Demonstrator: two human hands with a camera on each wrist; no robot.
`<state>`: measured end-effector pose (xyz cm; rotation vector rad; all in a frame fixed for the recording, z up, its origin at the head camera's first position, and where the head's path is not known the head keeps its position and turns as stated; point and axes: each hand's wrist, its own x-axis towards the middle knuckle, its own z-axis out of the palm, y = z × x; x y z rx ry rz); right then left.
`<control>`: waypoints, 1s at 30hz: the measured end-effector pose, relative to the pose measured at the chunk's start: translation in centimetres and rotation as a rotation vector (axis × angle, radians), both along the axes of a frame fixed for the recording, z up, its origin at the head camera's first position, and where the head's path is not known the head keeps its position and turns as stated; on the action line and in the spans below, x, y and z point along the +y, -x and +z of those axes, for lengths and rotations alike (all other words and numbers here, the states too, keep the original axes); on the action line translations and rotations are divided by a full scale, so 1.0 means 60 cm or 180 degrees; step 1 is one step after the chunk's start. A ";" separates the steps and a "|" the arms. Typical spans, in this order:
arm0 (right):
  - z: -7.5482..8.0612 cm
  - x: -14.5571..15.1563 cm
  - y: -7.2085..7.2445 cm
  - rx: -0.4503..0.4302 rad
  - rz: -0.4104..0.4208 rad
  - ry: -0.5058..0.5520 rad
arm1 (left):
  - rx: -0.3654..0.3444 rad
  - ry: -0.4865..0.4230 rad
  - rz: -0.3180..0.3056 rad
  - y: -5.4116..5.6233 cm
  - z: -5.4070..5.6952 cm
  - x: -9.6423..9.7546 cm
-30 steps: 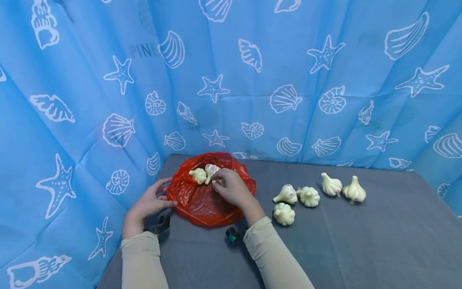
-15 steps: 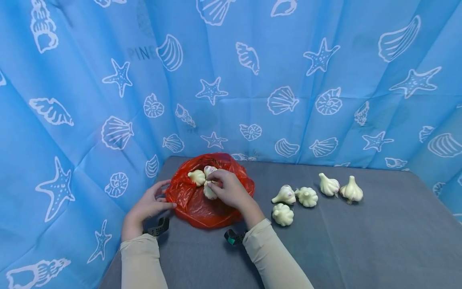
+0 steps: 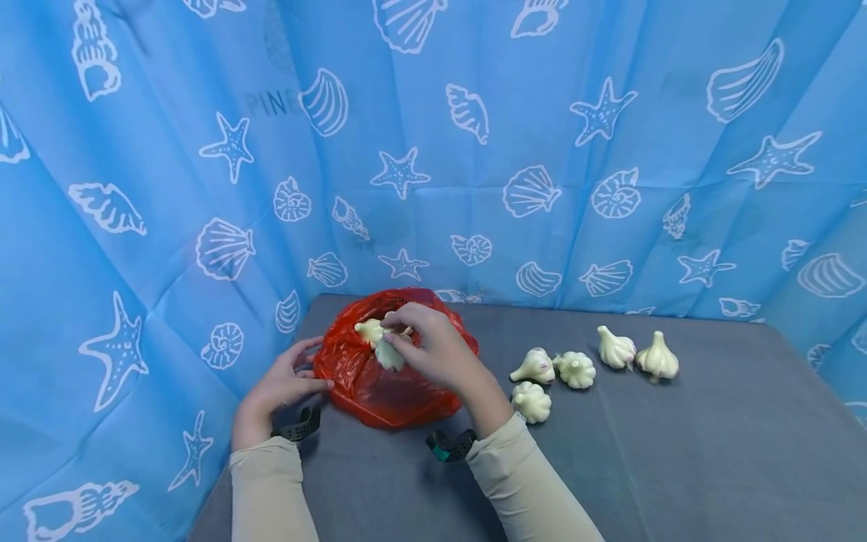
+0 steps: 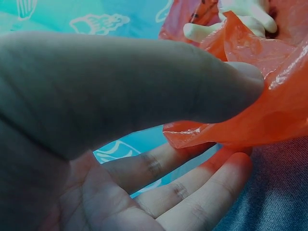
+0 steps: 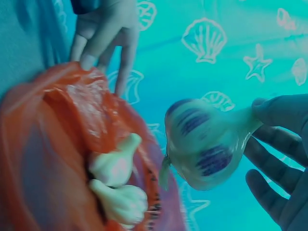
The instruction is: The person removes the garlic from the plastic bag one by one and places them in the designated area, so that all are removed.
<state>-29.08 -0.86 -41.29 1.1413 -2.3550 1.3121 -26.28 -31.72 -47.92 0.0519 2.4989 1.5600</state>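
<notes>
A red plastic bag [image 3: 406,410] stands with its mouth spread wide at the back left of the table. Over it my right hand [image 3: 443,350] pinches a garlic bulb [image 3: 389,357] by its stem between thumb and finger. In the right wrist view that bulb [image 5: 202,144] shows purple-streaked skin, and the other fingers stand away from it. Two more garlic bulbs [image 5: 113,166] lie inside the bag. My left hand [image 3: 276,385] rests against the bag's left side, its thumb at the rim and its loosely straight fingers spread along the outside.
Right of the bag, several garlic bulbs [image 3: 535,366] lie on the grey tabletop [image 3: 677,444], two of them [image 3: 616,348] farther right. A blue shell-patterned curtain [image 3: 433,211] hangs behind and along the left. Dark wrist straps [image 3: 450,446] sit on both wrists.
My right hand has lifted, bringing the body of its bulb into view over the bag, where it covers one bulb inside. My left hand keeps its place at the bag's side.
</notes>
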 end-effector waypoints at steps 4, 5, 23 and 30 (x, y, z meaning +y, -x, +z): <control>0.026 0.014 -0.009 0.0190 0.0012 -0.0036 | 0.0006 0.0023 0.0002 0.000 0.002 0.000; 0.031 0.018 -0.012 0.0217 0.0017 -0.0049 | 0.0001 0.0033 0.0004 0.000 0.003 0.000; 0.073 0.130 -0.071 0.0712 -0.0135 -0.0154 | -0.0051 0.0043 -0.0001 -0.003 0.007 0.006; 0.084 0.163 -0.096 0.0870 -0.0087 -0.0017 | -0.0094 0.0048 0.0020 -0.003 0.006 0.006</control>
